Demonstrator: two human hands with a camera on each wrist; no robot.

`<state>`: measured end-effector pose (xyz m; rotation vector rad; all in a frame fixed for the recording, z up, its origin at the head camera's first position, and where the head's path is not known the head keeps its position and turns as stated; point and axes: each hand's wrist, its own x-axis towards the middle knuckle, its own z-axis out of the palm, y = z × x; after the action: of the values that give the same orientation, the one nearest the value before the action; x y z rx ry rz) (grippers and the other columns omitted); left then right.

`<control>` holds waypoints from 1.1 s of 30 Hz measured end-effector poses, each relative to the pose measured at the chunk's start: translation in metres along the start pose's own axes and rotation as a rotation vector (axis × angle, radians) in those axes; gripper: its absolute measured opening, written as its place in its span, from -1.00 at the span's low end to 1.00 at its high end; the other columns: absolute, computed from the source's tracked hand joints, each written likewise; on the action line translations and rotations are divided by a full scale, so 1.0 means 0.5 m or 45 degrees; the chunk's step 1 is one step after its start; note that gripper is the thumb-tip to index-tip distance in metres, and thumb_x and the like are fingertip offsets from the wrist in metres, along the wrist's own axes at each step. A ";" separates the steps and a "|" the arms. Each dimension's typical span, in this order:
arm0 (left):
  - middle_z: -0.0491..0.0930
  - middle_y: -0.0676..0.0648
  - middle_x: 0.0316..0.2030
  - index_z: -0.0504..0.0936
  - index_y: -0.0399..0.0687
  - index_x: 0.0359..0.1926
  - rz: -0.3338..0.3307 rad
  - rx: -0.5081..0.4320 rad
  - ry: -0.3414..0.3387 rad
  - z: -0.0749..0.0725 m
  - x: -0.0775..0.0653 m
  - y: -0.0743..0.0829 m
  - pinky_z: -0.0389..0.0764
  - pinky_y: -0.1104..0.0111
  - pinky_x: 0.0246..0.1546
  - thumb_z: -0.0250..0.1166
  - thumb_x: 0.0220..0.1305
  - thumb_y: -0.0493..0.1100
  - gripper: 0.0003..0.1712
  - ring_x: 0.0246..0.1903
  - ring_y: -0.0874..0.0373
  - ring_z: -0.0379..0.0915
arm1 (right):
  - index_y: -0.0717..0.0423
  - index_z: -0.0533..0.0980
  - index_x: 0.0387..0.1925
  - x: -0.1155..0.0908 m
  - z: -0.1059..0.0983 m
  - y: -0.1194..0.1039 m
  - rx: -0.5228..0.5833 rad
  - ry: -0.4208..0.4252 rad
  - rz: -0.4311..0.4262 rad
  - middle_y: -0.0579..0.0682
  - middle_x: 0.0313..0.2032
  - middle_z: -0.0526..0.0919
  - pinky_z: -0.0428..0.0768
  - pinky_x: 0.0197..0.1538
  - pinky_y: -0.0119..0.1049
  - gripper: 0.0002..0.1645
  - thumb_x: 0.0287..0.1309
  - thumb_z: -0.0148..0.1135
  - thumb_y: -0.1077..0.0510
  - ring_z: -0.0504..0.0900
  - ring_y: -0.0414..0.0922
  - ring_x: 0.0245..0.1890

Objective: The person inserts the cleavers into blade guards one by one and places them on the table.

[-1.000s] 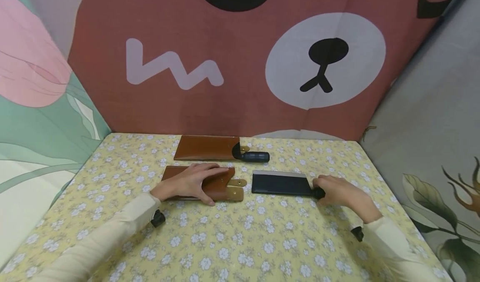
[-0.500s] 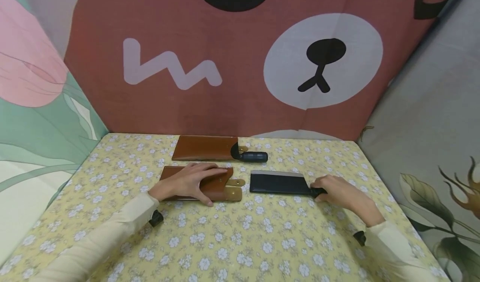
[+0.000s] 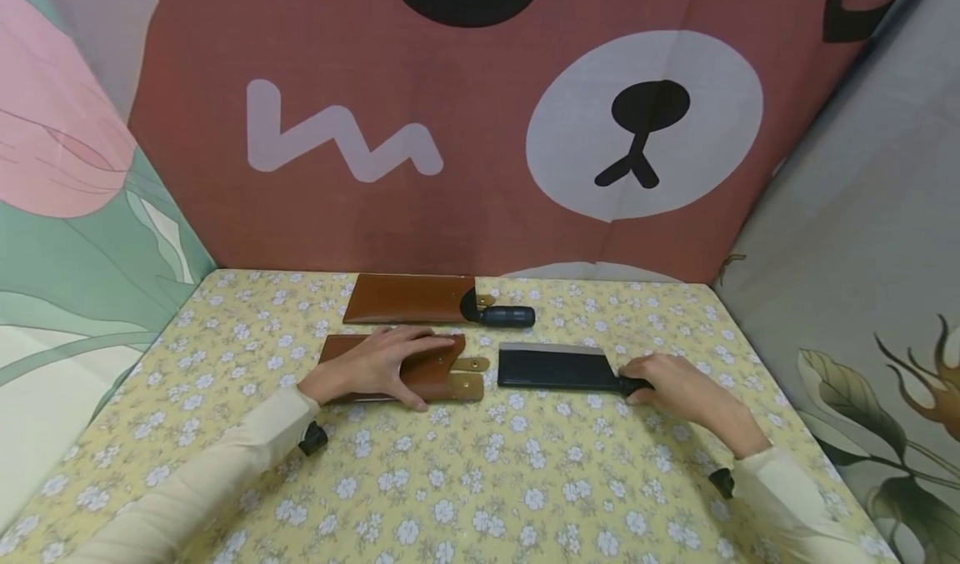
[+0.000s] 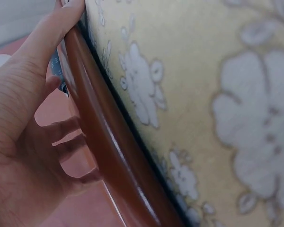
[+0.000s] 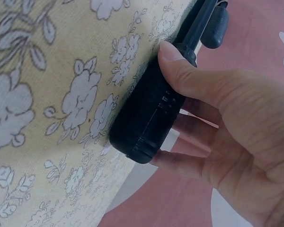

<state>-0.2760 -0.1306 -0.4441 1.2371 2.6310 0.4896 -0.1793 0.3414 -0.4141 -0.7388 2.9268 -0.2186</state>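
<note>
A brown leather knife sheath lies flat at centre left, its two tan snap straps pointing right. My left hand spans it and holds it across its width, thumb at the near edge and fingers over the top toward the far edge. In the left wrist view the fingertips touch the sheath's surface. Right of the straps lies a cleaver with a broad dark blade and a pale strip along its far edge. My right hand grips its black handle, thumb along one side and fingers on the other.
Behind them a second brown sheath holds a knife whose black handle sticks out to the right. A yellow floral cloth covers the table. A reddish bear-print curtain hangs at the table's back edge.
My right hand's fingers have shifted slightly on the cleaver's handle, so more of the handle shows. The left hand, the sheaths and the cleaver stay in place, apart from a small view shift.
</note>
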 end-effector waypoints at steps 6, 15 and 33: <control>0.16 -0.20 0.60 0.28 0.40 0.60 -0.004 -0.043 0.011 -0.001 0.002 -0.001 0.00 -0.44 0.45 0.56 0.00 0.47 0.18 0.56 -0.29 0.07 | 0.22 0.70 0.12 0.001 0.000 -0.004 -0.034 0.021 -0.004 0.17 0.04 0.77 0.76 -0.17 -0.11 -0.53 0.17 0.53 0.17 0.79 0.06 -0.14; 0.18 -0.19 0.59 0.33 0.40 0.58 0.023 -0.065 0.068 0.003 0.004 -0.002 0.02 -0.45 0.43 0.57 0.04 0.41 0.10 0.56 -0.28 0.08 | 0.19 0.70 0.13 0.008 0.002 -0.011 -0.074 0.044 -0.013 0.16 0.06 0.76 0.76 -0.19 -0.10 -0.52 0.19 0.52 0.13 0.79 0.07 -0.12; 0.16 -0.21 0.60 0.32 0.32 0.59 0.017 -0.087 0.067 0.001 -0.003 0.003 -0.01 -0.45 0.44 0.59 0.04 0.36 0.13 0.57 -0.28 0.06 | 0.18 0.71 0.13 0.023 0.004 -0.028 -0.146 0.144 -0.100 0.13 0.04 0.78 0.76 -0.20 -0.14 -0.52 0.18 0.53 0.12 0.79 0.04 -0.13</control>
<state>-0.2738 -0.1309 -0.4437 1.2381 2.6273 0.6172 -0.1825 0.3234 -0.4143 -0.8864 3.0416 -0.1038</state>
